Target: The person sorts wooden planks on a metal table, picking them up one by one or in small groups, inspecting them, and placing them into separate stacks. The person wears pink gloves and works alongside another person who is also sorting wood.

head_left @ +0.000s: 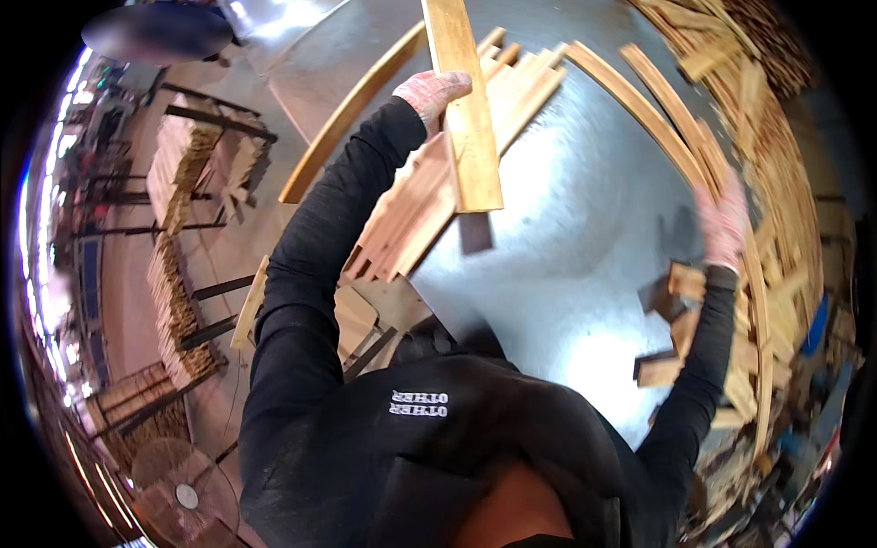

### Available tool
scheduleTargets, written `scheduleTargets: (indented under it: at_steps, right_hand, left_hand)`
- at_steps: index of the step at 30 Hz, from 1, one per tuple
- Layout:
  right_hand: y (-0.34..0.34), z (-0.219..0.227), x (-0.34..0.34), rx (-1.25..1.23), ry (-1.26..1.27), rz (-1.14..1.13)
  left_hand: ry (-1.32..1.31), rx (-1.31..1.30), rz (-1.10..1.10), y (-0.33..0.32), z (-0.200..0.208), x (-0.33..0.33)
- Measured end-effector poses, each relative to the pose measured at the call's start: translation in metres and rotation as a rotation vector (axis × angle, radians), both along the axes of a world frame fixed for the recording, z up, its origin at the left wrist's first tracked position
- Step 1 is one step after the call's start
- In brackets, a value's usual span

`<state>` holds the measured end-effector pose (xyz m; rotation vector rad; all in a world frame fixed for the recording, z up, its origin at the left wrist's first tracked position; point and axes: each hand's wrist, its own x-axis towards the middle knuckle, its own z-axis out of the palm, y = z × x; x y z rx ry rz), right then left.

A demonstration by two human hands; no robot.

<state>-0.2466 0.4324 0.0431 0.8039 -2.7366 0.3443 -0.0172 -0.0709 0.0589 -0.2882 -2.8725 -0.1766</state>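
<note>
"Sweater (338, 457), nearest the camera: findings?"

"Black, with two short lines of white lettering on the chest."

"Room in front of it?"

"Bare metal on the table (566, 256), open between the plank (470, 146) at left and the blocks (687, 281) near the right edge."

"State of the hands?"

"Right hand (724, 219) is at the near ends of the strips (658, 96); it is blurred, so I cannot tell whether it grips. Left hand (431, 96) grasps the plank by its left edge, fingers over the upper face."

"Plank's condition and position?"

"Flat, straight, yellowish, near end cut square; the far end runs out of view. It passes over the stack (411, 205); contact cannot be told."

"And around it?"

"Stack is reddish, laid diagonally, its near end apparently past the table's left edge. A pile (776, 192) lines the right side. Well off to the left stand a fan (155, 475) and a rack (222, 125) with stacked wood."
</note>
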Motion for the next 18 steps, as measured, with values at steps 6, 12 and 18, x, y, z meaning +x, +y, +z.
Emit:
scheduleTargets:
  at_steps: [6,12,18]
  right_hand:
    - [-0.007,-0.03,-0.117,0.493,-0.202,-0.329]
    - [-0.023,-0.058,-0.167,0.394,-0.528,-0.292]
    - [-0.014,-0.06,-0.139,0.261,-0.632,-0.275]
  left_hand:
    - [-0.177,0.072,0.801,-0.097,0.021,0.099]
    - [-0.193,0.047,0.855,-0.157,-0.078,0.149]
    - [-0.133,0.378,0.977,-0.172,-0.126,0.152]
